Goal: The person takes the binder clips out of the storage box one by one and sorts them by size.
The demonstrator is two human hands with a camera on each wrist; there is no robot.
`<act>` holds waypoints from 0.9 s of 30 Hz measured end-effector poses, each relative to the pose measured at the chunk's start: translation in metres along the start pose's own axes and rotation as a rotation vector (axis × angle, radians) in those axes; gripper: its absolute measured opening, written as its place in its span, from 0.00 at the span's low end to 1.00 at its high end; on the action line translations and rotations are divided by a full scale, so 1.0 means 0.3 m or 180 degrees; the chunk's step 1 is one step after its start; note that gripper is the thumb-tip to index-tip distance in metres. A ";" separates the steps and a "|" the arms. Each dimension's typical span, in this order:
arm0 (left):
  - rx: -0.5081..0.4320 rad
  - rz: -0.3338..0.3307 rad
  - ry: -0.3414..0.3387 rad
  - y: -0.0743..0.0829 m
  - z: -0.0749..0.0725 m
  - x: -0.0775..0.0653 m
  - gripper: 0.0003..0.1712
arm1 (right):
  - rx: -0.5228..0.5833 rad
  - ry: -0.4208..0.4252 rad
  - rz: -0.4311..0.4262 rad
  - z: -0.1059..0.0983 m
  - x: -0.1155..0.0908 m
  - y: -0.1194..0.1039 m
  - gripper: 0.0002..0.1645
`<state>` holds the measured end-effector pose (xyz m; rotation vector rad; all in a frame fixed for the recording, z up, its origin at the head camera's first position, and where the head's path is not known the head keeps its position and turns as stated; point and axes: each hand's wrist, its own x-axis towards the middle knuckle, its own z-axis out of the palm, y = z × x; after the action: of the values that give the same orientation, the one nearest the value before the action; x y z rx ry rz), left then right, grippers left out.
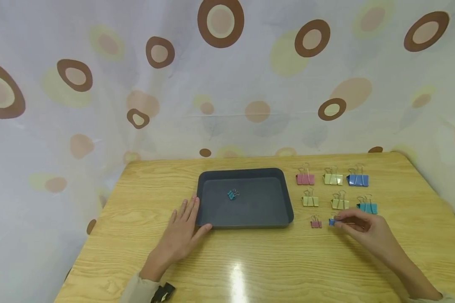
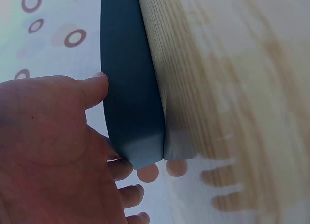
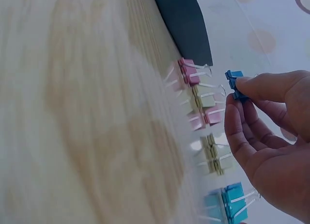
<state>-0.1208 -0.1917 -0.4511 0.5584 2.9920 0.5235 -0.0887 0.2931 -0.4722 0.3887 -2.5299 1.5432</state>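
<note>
A small blue binder clip (image 3: 235, 83) is pinched between the thumb and fingers of my right hand (image 1: 368, 229), just right of a small pink binder clip (image 1: 316, 224). In the right wrist view it is held up off the table. My left hand (image 1: 180, 235) touches the left wall and front left corner of a dark grey tray (image 1: 250, 216), its fingers extended. In the left wrist view the thumb and fingertips rest against the tray's side. One small teal binder clip (image 1: 233, 194) lies inside the tray, left of its middle.
Right of the tray stand rows of larger clips: a pink clip (image 1: 305, 179), a pale yellow clip (image 1: 333, 179) and a blue clip (image 1: 358, 180) at the back; two yellow clips (image 1: 310, 201) and a teal clip (image 1: 368, 208) in front. A patterned curtain (image 1: 227, 84) hangs behind the wooden table (image 1: 273, 265).
</note>
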 end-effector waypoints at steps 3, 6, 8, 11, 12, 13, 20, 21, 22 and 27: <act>-0.0009 -0.0004 -0.0018 -0.004 0.003 -0.002 0.49 | -0.0052 -0.0010 0.0083 -0.023 -0.011 0.015 0.10; -0.0023 0.0011 0.0001 -0.004 0.003 -0.004 0.49 | -0.0080 0.0005 0.0191 -0.037 -0.016 0.022 0.09; -0.0040 0.0043 0.0056 -0.004 0.005 -0.004 0.48 | -0.0160 0.0029 0.0271 -0.044 -0.017 0.023 0.08; -0.0068 0.0088 0.0118 0.001 0.004 -0.003 0.47 | -0.0348 0.0017 0.0427 -0.055 -0.017 0.024 0.07; -0.0068 0.0090 0.0119 0.001 0.005 -0.004 0.47 | -0.0408 -0.0016 0.0481 -0.059 -0.016 0.025 0.07; -0.0067 0.0091 0.0119 0.001 0.005 -0.004 0.47 | -0.0472 -0.0049 0.0521 -0.061 -0.016 0.026 0.07; -0.0021 0.0054 0.0041 0.001 0.002 -0.004 0.49 | -0.0875 -0.0233 0.0497 -0.077 -0.014 0.045 0.05; -0.0024 0.0055 0.0039 0.001 0.002 -0.003 0.49 | -0.0946 -0.0229 0.0487 -0.078 -0.013 0.048 0.05; -0.0021 0.0047 0.0033 0.001 0.002 -0.002 0.49 | -0.1009 -0.0218 0.0474 -0.079 -0.012 0.051 0.05; -0.0018 0.0033 0.0028 0.001 0.001 -0.001 0.49 | -0.1086 -0.0248 0.0446 -0.082 -0.007 0.052 0.05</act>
<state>-0.1204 -0.1915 -0.4512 0.5730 2.9965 0.5364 -0.0915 0.3220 -0.4748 0.2330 -2.8648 1.1197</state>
